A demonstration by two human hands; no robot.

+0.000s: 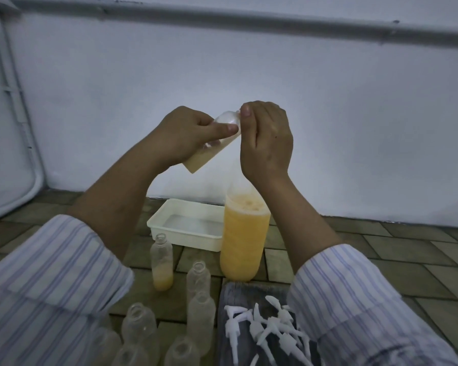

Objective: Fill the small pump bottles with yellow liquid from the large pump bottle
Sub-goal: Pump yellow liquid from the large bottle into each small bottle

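- My left hand [185, 136] grips a small pump bottle [212, 143], fingers curled round its body, thumb along its side; it is raised in front of the wall and tilted, neck up toward the right.
- That bottle holds yellow liquid in its lower part; the upper part is clear.
- My right hand [265, 138] is at the bottle's neck, fingers curled and pinching something there; what it pinches is hidden behind the fingers, so I cannot tell.
- The large bottle [245, 237] stands upright on the tiled floor [381, 249] below my right wrist, nearly full of yellow liquid, foam at the top.
- Just behind and left of it sits a white tray [169, 220], touching or nearly touching the large bottle.
- One open small bottle [161, 262] stands in front of the tray with a little yellow liquid at the bottom.
- Nearer me stand more open small bottles [198, 278], seemingly without liquid.
- A heap of white pump heads [270, 331] lies on a grey cloth [236, 294] to the right of those bottles.
- Both my sleeves [50, 286] are striped and pushed up the forearms.
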